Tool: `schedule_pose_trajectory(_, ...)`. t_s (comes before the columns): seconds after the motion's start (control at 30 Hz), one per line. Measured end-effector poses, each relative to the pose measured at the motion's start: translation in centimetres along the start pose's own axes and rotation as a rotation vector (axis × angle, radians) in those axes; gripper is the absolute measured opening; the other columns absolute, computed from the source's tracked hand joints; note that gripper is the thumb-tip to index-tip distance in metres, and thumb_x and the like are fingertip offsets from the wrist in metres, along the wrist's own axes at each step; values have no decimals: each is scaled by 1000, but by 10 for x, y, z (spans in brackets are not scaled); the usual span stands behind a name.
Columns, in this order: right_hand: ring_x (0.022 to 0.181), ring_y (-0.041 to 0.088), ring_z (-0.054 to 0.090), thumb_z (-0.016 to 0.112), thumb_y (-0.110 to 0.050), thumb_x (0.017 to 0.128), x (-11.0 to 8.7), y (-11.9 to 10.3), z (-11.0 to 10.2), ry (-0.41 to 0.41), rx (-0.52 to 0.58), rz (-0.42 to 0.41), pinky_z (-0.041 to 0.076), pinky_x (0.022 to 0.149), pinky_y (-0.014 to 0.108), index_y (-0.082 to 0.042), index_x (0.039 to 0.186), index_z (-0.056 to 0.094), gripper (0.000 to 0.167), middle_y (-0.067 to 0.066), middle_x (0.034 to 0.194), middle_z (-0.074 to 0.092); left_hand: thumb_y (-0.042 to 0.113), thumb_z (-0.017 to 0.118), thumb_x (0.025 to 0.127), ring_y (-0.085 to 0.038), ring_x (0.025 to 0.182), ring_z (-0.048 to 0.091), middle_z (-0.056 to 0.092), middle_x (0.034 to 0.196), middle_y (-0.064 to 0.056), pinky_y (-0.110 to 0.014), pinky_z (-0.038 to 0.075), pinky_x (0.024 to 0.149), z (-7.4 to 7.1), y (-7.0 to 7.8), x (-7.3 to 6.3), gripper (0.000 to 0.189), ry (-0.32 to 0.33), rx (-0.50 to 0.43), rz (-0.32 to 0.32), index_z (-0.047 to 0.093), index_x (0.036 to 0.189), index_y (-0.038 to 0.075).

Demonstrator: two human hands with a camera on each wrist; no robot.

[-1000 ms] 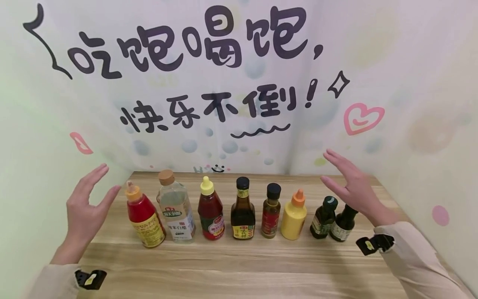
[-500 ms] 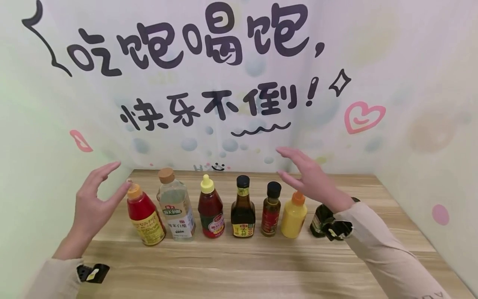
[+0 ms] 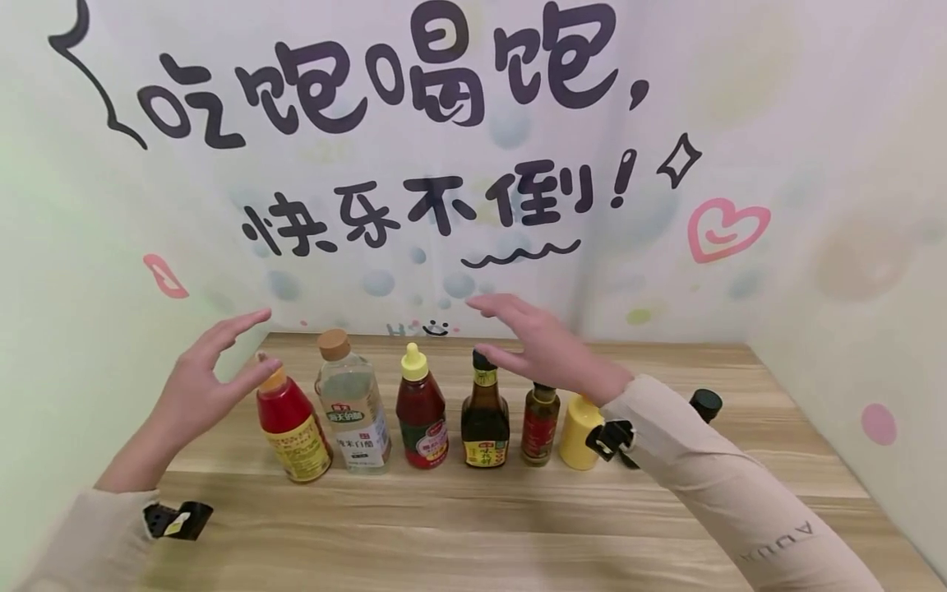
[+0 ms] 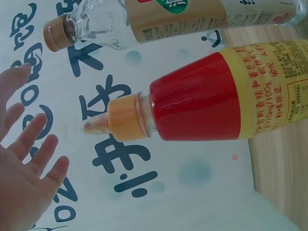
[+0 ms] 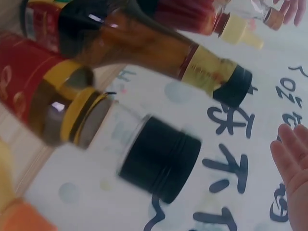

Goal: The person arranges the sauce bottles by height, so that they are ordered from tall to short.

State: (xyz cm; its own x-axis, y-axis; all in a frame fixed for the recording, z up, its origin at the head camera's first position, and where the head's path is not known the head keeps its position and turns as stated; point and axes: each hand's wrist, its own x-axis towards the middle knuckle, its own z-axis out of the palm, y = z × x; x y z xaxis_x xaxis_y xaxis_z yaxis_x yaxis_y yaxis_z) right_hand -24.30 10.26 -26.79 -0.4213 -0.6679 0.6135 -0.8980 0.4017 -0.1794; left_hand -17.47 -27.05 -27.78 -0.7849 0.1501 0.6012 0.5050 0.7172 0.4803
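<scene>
Behind the wood-grain worktop (image 3: 370,526) rises a pale, lettered backdrop (image 3: 799,99). The left hand (image 3: 203,390) has its fingers and thumb spread wide, holding nothing; the red bottle (image 3: 293,419) stands just below them, its nozzle apart from the fingers. The right hand (image 3: 547,347), equally spread and holding nothing, is above the dark bottle (image 3: 485,415). Between the two hands' fingers stand the clear bottle (image 3: 353,415) and the yellow-capped bottle (image 3: 422,419).

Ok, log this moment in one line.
left hand: empty, near red bottle; right hand: empty, near yellow-labelled brown bottle; both bottles: upright
</scene>
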Motion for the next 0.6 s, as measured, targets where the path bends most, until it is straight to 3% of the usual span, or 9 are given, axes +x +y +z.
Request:
schedule_pose_trajectory(0.13,99,15,52,63,-15,82,14,-8,11,-37,75,8,44,86,27,-4,127,44,51,8,119,51,13,67,78,-19,122,34,42,131,-13,-61,30,86,-2,1,3,59,-60,-1,-26,43,132,17)
schedule_pose_trajectory(0.27,101,14,52,63,-13,82,28,-17,21,-72,129,-7,43,87,25,-3,127,43,50,10,122,49,15,67,78,-37,120,34,41,131,-16,-64,28,85,-2,0,7,59,-95,20,-35,43,132,16)
schedule_pose_trajectory(0.6,109,15,50,60,-14,84,62,-40,37,-179,245,29,40,87,17,-1,129,40,51,10,129,45,20,66,80,-42,118,33,38,131,-23,-63,30,86,-2,-5,16,62,-233,33,-72,37,135,8)
